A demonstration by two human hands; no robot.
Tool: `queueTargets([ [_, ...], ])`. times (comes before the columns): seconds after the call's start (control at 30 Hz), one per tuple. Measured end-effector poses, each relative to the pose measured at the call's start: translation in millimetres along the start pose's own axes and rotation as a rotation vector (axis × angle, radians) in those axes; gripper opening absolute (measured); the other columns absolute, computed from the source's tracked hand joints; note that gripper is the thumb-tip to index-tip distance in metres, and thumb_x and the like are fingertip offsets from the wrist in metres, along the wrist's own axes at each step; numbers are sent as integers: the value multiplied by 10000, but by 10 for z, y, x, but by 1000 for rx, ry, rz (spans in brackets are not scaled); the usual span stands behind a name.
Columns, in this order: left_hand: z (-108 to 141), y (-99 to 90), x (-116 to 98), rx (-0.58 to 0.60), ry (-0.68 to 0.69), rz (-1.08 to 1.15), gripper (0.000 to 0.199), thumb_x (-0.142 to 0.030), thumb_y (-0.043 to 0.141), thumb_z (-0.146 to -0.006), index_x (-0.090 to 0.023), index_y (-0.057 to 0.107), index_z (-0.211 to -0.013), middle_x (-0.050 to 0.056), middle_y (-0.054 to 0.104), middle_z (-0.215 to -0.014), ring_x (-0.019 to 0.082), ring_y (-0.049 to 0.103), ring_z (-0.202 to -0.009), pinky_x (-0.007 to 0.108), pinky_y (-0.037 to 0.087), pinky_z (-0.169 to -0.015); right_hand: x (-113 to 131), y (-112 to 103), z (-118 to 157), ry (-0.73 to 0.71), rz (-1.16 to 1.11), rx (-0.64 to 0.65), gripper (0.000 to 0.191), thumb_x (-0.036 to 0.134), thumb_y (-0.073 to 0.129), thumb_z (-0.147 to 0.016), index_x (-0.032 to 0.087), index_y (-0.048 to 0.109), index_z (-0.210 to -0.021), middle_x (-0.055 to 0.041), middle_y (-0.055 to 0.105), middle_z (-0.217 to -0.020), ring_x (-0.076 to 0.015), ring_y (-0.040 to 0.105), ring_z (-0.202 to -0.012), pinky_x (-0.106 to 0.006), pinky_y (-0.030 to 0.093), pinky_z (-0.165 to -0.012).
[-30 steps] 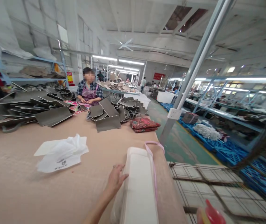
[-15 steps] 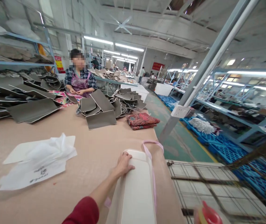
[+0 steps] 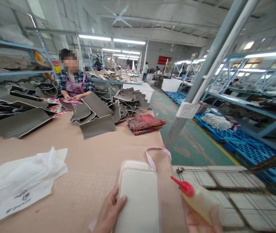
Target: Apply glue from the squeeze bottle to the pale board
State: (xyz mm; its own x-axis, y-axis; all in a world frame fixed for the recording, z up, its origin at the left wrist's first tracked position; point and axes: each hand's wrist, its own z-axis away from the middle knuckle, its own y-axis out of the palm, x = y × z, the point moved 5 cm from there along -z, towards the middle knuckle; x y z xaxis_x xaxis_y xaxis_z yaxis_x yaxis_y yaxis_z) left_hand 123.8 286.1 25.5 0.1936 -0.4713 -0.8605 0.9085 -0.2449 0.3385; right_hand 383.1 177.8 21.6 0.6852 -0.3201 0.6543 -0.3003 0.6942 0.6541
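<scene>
My left hand [image 3: 109,212] grips the left edge of a white padded panel [image 3: 139,200] that lies on top of a stack of the same panels near the table's front edge. A pink strap loop [image 3: 157,152] sticks out from behind the stack. My right hand [image 3: 197,221] holds a squeeze bottle [image 3: 198,199] of yellowish liquid with a red nozzle. The nozzle points left and up, close to the panel's right edge.
Brown table [image 3: 94,161] with white non-woven bags [image 3: 19,184] at left, grey flat pieces [image 3: 96,124] and folded red patterned cloth [image 3: 146,123] further back. A co-worker [image 3: 73,85] sits at the far side. A wire cart [image 3: 225,184] stands at right, beside a grey steel post [image 3: 201,81].
My left hand slid back from the stack's far end to the near left edge of the top panel. My right hand raised the bottle into view, nozzle toward the panel.
</scene>
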Motion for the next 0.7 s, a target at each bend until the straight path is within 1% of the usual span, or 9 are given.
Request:
queueTargets([
  [0.07,66,-138,-13,-138,-67,90,631,-456,703,-645,-167,483,-1161,76,691,-941,253,648,-862,352,523,-734,-16,-8,-107,70,-54,-6,518,490,585,-790,284,444,-1244,-35,589,-1169,-200,525,-1107,-369,532,-841],
  [0.1,92,-238,-97,-217,-81,121,644,-437,734,-611,-179,492,-1149,61,701,-906,247,658,-830,343,532,-708,-8,-13,-139,77,-52,-3,515,485,578,-798,295,433,-1254,-25,594,-1160,-191,525,-1106,-355,529,-846],
  [0.23,252,-675,-846,-480,56,105,618,-285,776,-546,-212,543,-1114,32,713,-851,225,673,-770,299,550,-655,52,-64,-166,50,86,14,524,505,537,-813,271,424,-1268,-43,612,-1124,-196,534,-1095,-353,522,-854],
  [0.3,370,-762,-1156,-485,45,47,641,-227,791,-511,-229,563,-1111,28,713,-854,236,674,-746,300,552,-607,71,-60,-142,39,172,64,530,523,521,-813,253,443,-1262,-63,620,-1100,-223,541,-1085,-404,511,-872],
  [0.37,478,-682,-1257,-347,-28,-24,659,-228,809,-485,-228,586,-1105,33,710,-827,250,670,-701,325,548,-576,87,-39,-98,39,200,105,540,539,522,-803,250,462,-1255,-74,619,-1095,-251,539,-1084,-460,489,-892],
  [0.43,572,-487,-1125,-134,-118,-61,598,-304,800,-516,-207,616,-1077,43,703,-807,255,663,-697,358,540,-624,125,-6,-34,34,197,115,549,558,519,-794,260,469,-1253,-72,605,-1124,-266,519,-1107,-483,468,-910],
  [0.57,709,-86,-470,338,-227,-128,516,-476,700,-617,-155,655,-1018,58,685,-835,242,639,-795,349,474,-770,348,103,156,-78,251,128,516,524,543,-791,292,473,-1246,-45,555,-1211,-249,472,-1161,-460,417,-966],
  [0.63,744,-19,-161,465,-232,-237,551,-535,674,-607,-149,661,-999,49,670,-833,217,616,-771,295,452,-705,523,159,269,-168,266,127,505,468,594,-771,301,478,-1233,-31,528,-1247,-236,463,-1169,-447,384,-993],
  [0.7,766,-15,25,507,-219,-370,536,-559,654,-608,-193,659,-999,23,653,-835,195,579,-772,259,425,-673,699,210,368,-234,266,145,520,401,644,-740,300,484,-1224,-27,511,-1267,-230,459,-1171,-440,346,-1020],
])
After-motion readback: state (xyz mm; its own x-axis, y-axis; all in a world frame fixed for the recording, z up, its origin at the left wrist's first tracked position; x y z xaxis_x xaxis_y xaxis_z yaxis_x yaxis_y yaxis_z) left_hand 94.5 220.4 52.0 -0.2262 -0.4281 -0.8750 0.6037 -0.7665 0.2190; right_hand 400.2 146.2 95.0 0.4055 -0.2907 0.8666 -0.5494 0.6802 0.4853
